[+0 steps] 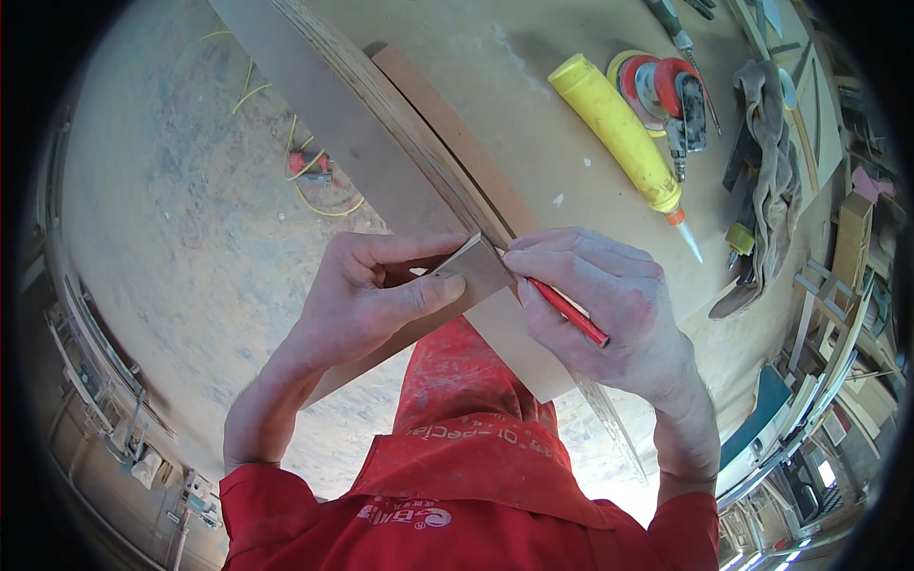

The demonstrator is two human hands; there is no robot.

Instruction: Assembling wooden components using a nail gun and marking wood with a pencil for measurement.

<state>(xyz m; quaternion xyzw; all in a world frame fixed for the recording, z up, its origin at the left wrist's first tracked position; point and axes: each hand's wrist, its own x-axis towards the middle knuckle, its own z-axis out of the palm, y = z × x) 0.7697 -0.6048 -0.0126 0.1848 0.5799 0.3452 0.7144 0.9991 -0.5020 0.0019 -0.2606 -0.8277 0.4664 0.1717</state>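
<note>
Dusty workbench (533,57), left hand (367,295) pinching thin board (476,268), right hand (600,305) gripping red pencil (569,311)

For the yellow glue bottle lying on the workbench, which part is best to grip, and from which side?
Grip the yellow glue bottle around its wide middle, coming from above. It lies flat on the workbench, nozzle pointing toward the person, and the body is round and thick. The tapered tip looks too thin and likely slippery. The tape rolls crowd its far side.
</note>
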